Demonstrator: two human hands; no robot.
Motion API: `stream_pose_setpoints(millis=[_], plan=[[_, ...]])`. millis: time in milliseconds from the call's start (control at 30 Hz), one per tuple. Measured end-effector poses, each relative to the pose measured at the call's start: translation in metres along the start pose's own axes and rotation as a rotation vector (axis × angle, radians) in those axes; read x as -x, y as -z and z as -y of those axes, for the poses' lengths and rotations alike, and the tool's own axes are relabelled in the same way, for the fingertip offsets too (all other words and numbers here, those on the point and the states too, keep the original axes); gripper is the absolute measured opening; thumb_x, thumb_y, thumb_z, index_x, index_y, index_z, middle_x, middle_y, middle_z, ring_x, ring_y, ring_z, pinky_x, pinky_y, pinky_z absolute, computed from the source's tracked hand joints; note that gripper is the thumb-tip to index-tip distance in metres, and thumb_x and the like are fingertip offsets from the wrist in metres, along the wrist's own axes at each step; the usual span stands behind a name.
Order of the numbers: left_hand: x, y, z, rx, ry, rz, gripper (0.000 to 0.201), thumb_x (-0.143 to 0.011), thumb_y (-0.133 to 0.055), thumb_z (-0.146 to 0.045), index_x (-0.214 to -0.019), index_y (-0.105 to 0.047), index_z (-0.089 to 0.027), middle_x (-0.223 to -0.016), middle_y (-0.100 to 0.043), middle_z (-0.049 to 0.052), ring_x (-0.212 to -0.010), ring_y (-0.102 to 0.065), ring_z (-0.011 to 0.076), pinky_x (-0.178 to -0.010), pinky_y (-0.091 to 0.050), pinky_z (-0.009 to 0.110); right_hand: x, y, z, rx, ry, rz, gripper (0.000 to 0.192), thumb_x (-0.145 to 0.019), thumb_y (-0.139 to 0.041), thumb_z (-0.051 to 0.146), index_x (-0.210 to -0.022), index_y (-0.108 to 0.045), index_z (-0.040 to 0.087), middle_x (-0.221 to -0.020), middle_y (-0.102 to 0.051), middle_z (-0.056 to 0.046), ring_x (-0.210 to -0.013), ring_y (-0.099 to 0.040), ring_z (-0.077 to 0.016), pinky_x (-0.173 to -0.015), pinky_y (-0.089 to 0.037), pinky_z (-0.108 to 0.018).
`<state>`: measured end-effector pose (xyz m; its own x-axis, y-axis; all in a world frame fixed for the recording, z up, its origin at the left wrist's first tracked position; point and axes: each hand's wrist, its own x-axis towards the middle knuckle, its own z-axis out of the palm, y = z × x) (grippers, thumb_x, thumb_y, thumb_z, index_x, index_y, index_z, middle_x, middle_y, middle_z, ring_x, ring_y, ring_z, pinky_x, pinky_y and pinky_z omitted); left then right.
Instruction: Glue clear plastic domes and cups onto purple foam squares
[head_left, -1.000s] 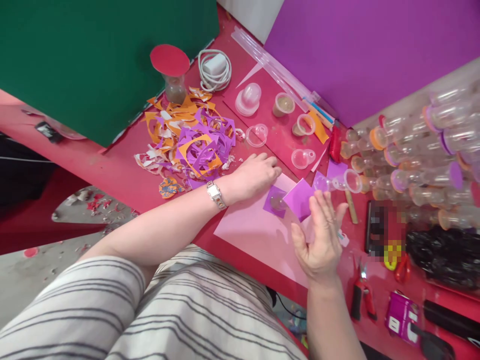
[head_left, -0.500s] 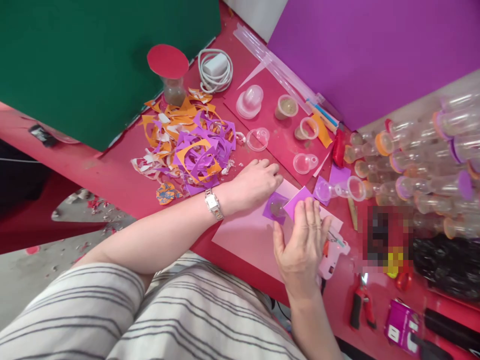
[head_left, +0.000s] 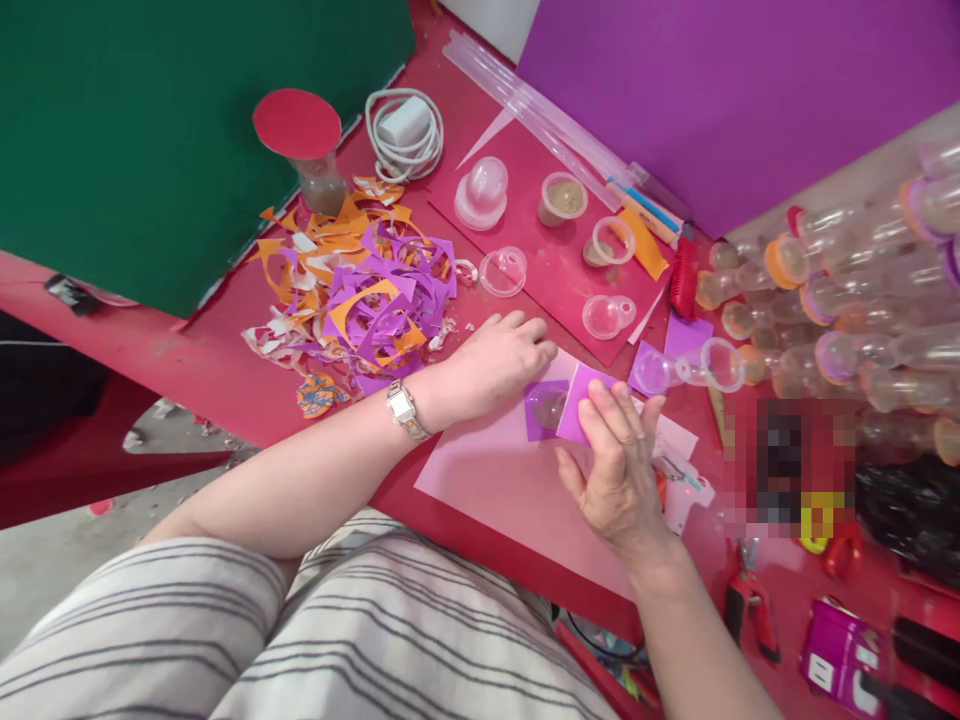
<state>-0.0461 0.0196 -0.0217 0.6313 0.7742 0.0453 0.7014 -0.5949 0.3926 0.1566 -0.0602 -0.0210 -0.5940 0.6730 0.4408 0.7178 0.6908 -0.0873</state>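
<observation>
My right hand (head_left: 619,450) lies with fingers extended and thumb apart against a purple square (head_left: 579,402), which is tilted. Next to that square is a clear plastic piece with greyish contents (head_left: 551,407), in front of a second purple square (head_left: 533,424). My hand partly covers the first square. My left hand (head_left: 499,362) rests palm down at the edge of a pink sheet (head_left: 480,480), fingers loosely bent and apart, with nothing visible in it. Just to its left lies a heap of purple and orange paper scraps (head_left: 386,310).
Sand-filled cups (head_left: 562,200) and clear lids (head_left: 502,272) stand beyond my hands. Stacked clear bottle-like assemblies (head_left: 847,290) line the right side. A glue gun (head_left: 682,500), pliers (head_left: 752,600) and a purple box (head_left: 840,655) lie right. A coiled white cable (head_left: 405,135) sits at back.
The view has shifted slightly. My right hand has turned a little and its forearm angles further right, while it stays at the purple square. My left hand keeps its place on the table.
</observation>
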Motion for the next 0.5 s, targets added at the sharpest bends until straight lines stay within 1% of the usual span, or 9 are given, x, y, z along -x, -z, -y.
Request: stream_pose_setpoints(millis=[100, 200, 300, 400, 500], plan=[[-0.002, -0.002, 0.001, -0.004, 0.014, -0.001, 0.019, -0.097, -0.046, -0.013, -0.092, -0.064, -0.014, -0.092, -0.061, 0.009, -0.08, -0.051, 0.0204, -0.069, -0.035, 0.033, -0.001, -0.001, -0.01, -0.022, 0.033, -0.006, 0.063, -0.094, -0.058, 0.021, -0.149, -0.029, 0.015, -0.147, -0.053, -0.018, -0.148, -0.033, -0.0261, -0.12, -0.021, -0.062], [-0.003, -0.003, 0.002, 0.005, 0.016, -0.032, 0.021, -0.097, -0.045, -0.015, -0.091, -0.064, -0.014, -0.09, -0.06, 0.009, -0.077, -0.05, 0.0194, -0.07, -0.035, 0.033, -0.001, 0.001, -0.01, -0.003, 0.025, 0.009, 0.061, -0.094, -0.059, 0.027, -0.148, -0.031, 0.015, -0.143, -0.056, -0.018, -0.147, -0.036, -0.0267, -0.119, -0.019, -0.064], [-0.003, -0.003, 0.001, 0.023, 0.027, -0.024, 0.021, -0.097, -0.045, -0.015, -0.09, -0.064, -0.014, -0.09, -0.06, 0.009, -0.078, -0.05, 0.0199, -0.071, -0.035, 0.034, 0.0, 0.007, 0.0, 0.039, -0.025, 0.014, 0.063, -0.096, -0.056, 0.035, -0.149, -0.03, 0.013, -0.142, -0.056, -0.021, -0.146, -0.037, -0.0302, -0.118, -0.016, -0.068], [-0.003, -0.003, 0.001, 0.031, 0.026, -0.015, 0.02, -0.096, -0.045, -0.013, -0.089, -0.064, -0.014, -0.09, -0.06, 0.009, -0.079, -0.051, 0.0204, -0.07, -0.035, 0.034, 0.0, 0.011, 0.016, 0.11, -0.13, -0.003, 0.071, -0.098, -0.051, 0.042, -0.154, -0.023, 0.01, -0.147, -0.049, -0.026, -0.146, -0.036, -0.0349, -0.115, -0.016, -0.07], [-0.002, -0.002, 0.001, 0.024, 0.009, -0.025, 0.019, -0.093, -0.046, -0.01, -0.089, -0.064, -0.014, -0.09, -0.06, 0.01, -0.08, -0.051, 0.0205, -0.069, -0.035, 0.034, -0.004, 0.009, 0.034, 0.187, -0.222, 0.012, 0.076, -0.099, -0.047, 0.044, -0.157, -0.015, 0.008, -0.15, -0.044, -0.028, -0.145, -0.037, -0.0371, -0.115, -0.019, -0.07]])
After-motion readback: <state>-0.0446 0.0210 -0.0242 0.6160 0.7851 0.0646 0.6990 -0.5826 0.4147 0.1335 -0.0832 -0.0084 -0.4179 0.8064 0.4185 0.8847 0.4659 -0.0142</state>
